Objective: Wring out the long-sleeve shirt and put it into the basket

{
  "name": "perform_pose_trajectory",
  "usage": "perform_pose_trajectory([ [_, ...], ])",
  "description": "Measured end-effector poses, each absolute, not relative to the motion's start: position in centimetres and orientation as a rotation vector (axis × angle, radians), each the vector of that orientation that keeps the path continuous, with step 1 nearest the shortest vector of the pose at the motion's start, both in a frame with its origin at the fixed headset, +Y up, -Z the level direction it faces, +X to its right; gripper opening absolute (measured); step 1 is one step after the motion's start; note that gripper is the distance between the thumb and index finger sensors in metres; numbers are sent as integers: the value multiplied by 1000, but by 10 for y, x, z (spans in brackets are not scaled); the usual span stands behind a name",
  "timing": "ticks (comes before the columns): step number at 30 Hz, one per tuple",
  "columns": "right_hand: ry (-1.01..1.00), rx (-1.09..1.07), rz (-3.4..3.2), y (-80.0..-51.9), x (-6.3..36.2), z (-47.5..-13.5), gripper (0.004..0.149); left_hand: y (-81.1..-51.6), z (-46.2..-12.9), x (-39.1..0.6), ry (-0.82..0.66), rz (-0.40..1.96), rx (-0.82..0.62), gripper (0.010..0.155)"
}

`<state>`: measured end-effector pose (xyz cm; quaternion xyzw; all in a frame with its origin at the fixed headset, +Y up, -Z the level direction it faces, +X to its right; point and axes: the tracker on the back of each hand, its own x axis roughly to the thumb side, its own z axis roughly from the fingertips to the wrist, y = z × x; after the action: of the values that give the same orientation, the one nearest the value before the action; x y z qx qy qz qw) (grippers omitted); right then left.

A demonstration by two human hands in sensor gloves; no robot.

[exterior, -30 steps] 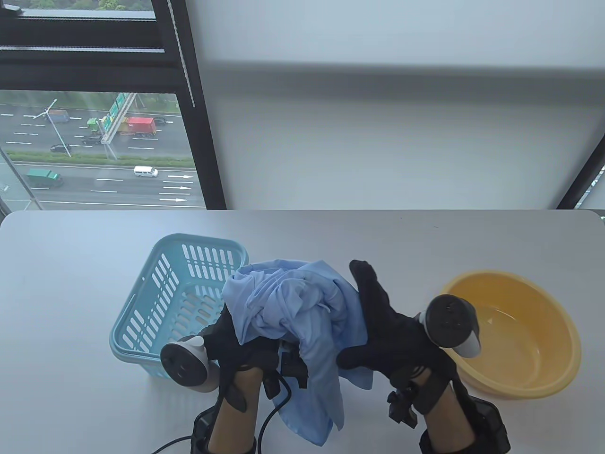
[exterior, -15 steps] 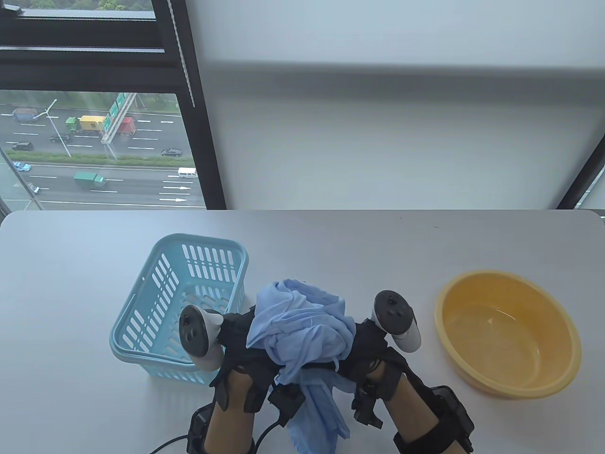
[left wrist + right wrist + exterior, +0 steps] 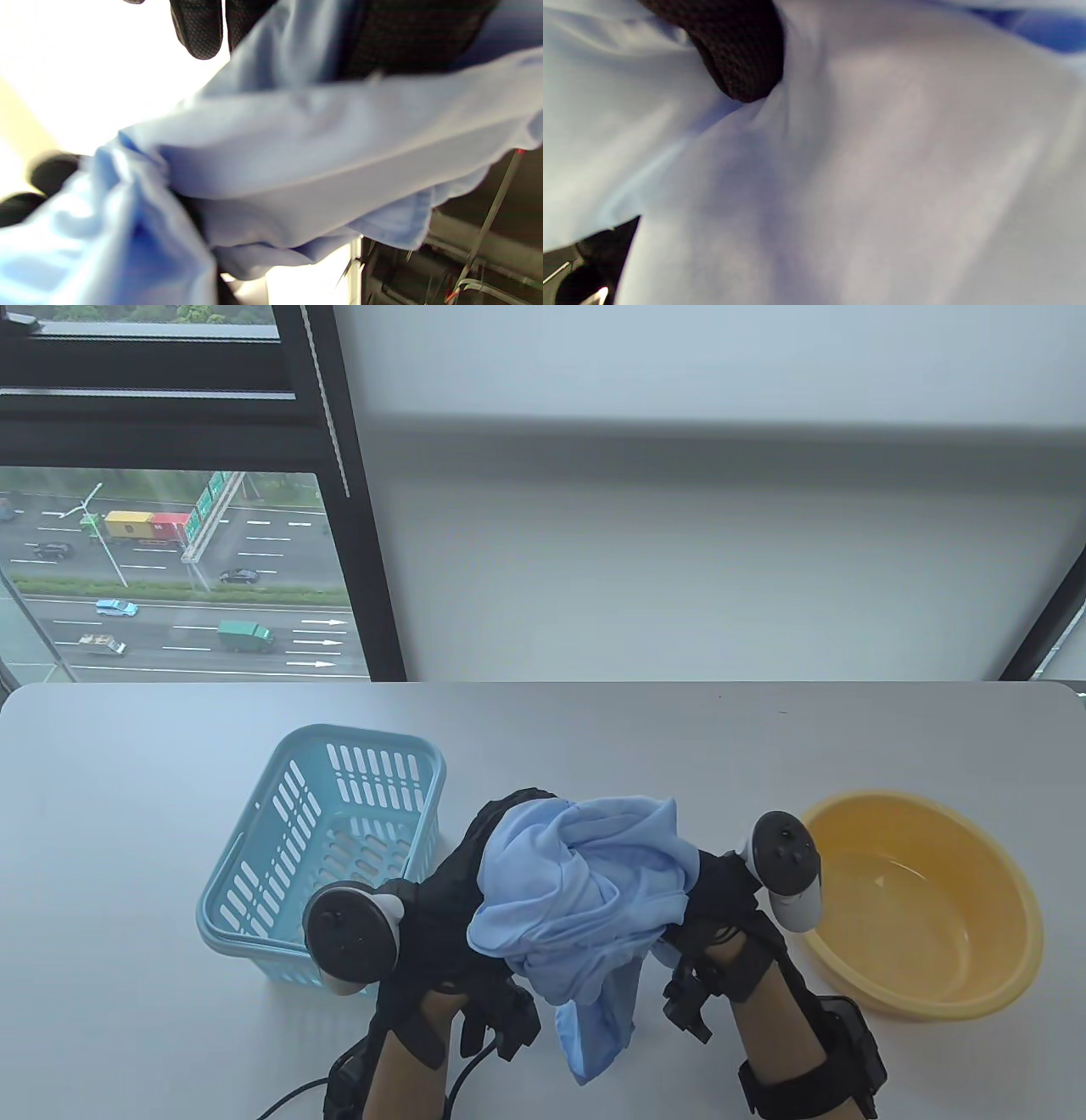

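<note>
Both black-gloved hands clutch the bunched light-blue long-sleeve shirt (image 3: 585,891) above the table: left hand (image 3: 450,899) at its left side, right hand (image 3: 717,899) at its right, fingers dug into cloth. A loose tail hangs at the near side. Slotted turquoise plastic basket (image 3: 254,891) sits left, round yellow plastic basin (image 3: 1001,891) right. Risks: the tail likely snags the basket rim or drapes outside; drips may land on the grey table (image 3: 127,1027).

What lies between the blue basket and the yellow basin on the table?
In the table view, both hands, left hand and right hand, gripping the bunched shirt.
</note>
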<state>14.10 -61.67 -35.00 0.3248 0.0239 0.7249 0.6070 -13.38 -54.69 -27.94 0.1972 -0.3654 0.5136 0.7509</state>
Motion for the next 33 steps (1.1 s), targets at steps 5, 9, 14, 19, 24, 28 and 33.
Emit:
perform_pose_trajectory([
  [5,-170,646,1722,-601,174,-345,49,-539,-272,-154,-730,990,463,85],
  [9,-282,572,1754,-596,198,-344,49,-537,-267,-178,-708,1084,517,78],
  [14,-441,498,1897,-587,218,-338,49,-535,-262,-190,-842,1313,506,78],
  [19,-715,405,2126,-576,215,-321,49,-529,-255,-178,-801,1179,535,79],
  [24,-892,394,2197,-569,206,-309,50,-535,-261,-146,-758,1011,463,89],
  [28,-873,453,2102,-565,201,-301,51,-548,-275,-112,-805,904,317,110],
  [33,-618,582,1857,-562,189,-298,53,-566,-290,-84,-824,869,191,123],
])
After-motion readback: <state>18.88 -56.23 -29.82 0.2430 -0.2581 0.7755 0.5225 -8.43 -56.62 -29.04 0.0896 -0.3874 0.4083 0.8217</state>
